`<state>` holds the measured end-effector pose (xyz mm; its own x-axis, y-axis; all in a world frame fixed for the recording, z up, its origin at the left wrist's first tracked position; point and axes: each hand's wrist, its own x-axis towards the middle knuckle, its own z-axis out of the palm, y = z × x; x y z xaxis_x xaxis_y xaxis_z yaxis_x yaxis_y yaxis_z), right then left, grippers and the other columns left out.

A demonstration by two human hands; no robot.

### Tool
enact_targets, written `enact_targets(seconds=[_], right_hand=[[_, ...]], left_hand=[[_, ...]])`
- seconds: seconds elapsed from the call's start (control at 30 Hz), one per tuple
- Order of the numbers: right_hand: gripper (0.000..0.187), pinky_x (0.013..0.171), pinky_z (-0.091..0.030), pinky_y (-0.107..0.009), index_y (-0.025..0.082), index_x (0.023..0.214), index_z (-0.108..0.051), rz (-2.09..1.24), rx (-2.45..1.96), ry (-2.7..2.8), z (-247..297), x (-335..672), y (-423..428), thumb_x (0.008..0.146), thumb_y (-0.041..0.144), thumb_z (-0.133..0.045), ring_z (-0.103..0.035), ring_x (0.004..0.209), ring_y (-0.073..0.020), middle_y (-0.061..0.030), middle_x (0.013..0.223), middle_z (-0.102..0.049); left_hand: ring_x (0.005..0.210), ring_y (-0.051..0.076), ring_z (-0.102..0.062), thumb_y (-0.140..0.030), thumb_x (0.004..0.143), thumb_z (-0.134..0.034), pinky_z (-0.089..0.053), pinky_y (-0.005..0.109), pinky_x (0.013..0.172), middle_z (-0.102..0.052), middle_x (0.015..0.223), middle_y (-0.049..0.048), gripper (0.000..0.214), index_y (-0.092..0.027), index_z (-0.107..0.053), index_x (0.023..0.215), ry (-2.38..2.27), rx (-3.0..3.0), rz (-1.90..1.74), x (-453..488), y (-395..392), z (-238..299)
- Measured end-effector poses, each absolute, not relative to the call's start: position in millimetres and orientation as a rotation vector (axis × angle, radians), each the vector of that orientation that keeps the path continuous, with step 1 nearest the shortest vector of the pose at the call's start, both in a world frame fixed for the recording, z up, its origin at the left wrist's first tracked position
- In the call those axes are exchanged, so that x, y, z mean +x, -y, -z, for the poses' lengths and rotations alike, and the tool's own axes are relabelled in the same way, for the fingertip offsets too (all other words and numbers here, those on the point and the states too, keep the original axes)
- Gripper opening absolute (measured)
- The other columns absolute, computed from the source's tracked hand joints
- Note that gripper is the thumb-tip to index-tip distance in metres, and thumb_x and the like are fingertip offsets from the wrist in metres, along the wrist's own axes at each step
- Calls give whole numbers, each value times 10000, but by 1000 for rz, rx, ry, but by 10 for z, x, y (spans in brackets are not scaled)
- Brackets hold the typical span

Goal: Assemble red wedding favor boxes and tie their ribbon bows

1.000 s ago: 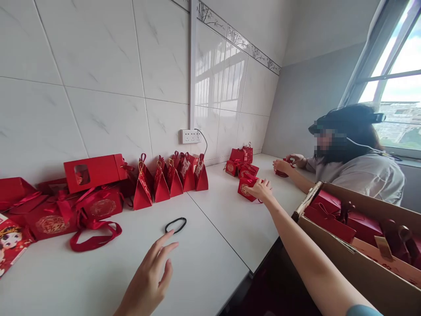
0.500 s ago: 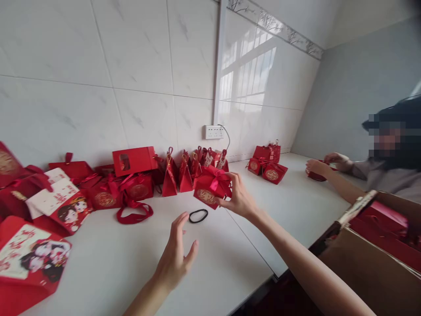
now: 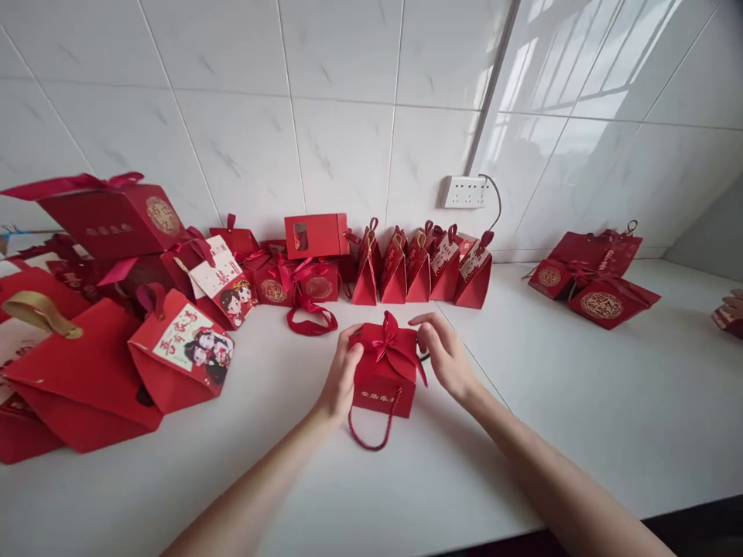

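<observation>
A red gift box stands on the white tabletop in front of me. It has a satin ribbon bow on its lid, and a twisted cord handle hangs down over its near face. My left hand grips the box's left side, thumb toward the top edge. At the right side of the box, my right hand has its index finger stretched toward the lid and the other fingers curled; nothing shows in it. Contact with the box there is unclear. A black band peeks out between box and right hand.
Several triangular red boxes line the tiled wall. Piled red boxes and a cartoon-couple box occupy the left. More red boxes sit at the right, near another person's hand. A power strip is on the wall.
The red gift box has come nearer and now sits between both hands. My left hand has taken hold of its side; my right hand has released its grip. The view has turned left.
</observation>
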<state>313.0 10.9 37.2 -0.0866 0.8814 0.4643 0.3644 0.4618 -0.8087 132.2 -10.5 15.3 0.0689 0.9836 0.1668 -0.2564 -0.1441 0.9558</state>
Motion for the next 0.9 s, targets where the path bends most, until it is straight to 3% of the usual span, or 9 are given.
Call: enact_targets(seconds=[0.2,0.43,0.53,0.63,0.73,0.77,0.83,0.9], right_hand=[[376,781,-455,-330,193,851,-663,-756,-1133,1685,-493,3143,-139,842,532,-501,-546,941,-205,-69,982,-556],[286,755,-472,-342,197,678,-502,-963,-927,1540,-445,3088,-105,784,442,-605,-549,837,-177,-37,890,-534],[273,838,-456,-372,200,659,-461,-912,-827,1610,-442,3110,-92,799,394,-594,-538,920,-193,-44,938,-524],[158,932,-429,-404,245,896,-510,-889,-662,1661,-451,3151,-84,814,354,-589,-525,1024,-200,-41,1048,-505],[410,981,-407,-425,321,1214,-432,-894,-602,1757,-458,3193,-94,833,317,-580,-516,1069,-197,-38,1086,-487],[383,994,-396,-430,317,1209,-468,-866,-626,1804,-460,3203,-100,842,315,-573,-508,1076,-201,-42,1082,-484],[180,997,-386,-434,264,1015,-597,-790,-686,1856,-465,3211,-107,855,339,-562,-503,1056,-210,-53,1048,-485],[171,961,-407,-425,220,802,-590,-753,-714,1830,-473,3205,-106,853,382,-570,-511,1004,-211,-54,991,-494]], left_hand=[[1141,275,-544,-434,740,-652,-499,384,875,-457,1331,106,634,-240,-342,1258,-911,1345,-1031,1307,174,-280],[1119,288,-519,-405,720,-621,-448,494,915,-483,1206,126,623,-231,-321,1238,-1103,1647,-1319,1325,168,-173],[1109,288,-494,-374,708,-617,-404,527,954,-491,1155,126,628,-206,-305,1227,-1126,1860,-1487,1320,160,-132],[1126,294,-480,-332,708,-618,-420,516,939,-449,1186,145,642,-191,-263,1225,-1088,2054,-1537,1299,138,-113],[1160,299,-470,-301,716,-619,-437,502,935,-403,1226,148,653,-200,-244,1241,-1053,2169,-1504,1268,110,-115],[1162,294,-471,-299,724,-613,-440,500,938,-394,1234,145,644,-204,-243,1243,-1041,2192,-1503,1258,101,-117],[1168,285,-466,-293,735,-605,-440,501,951,-378,1251,144,626,-207,-250,1243,-1011,2251,-1517,1241,86,-120],[1189,289,-447,-286,735,-611,-441,503,959,-363,1273,151,620,-205,-261,1240,-991,2319,-1540,1230,76,-118]])
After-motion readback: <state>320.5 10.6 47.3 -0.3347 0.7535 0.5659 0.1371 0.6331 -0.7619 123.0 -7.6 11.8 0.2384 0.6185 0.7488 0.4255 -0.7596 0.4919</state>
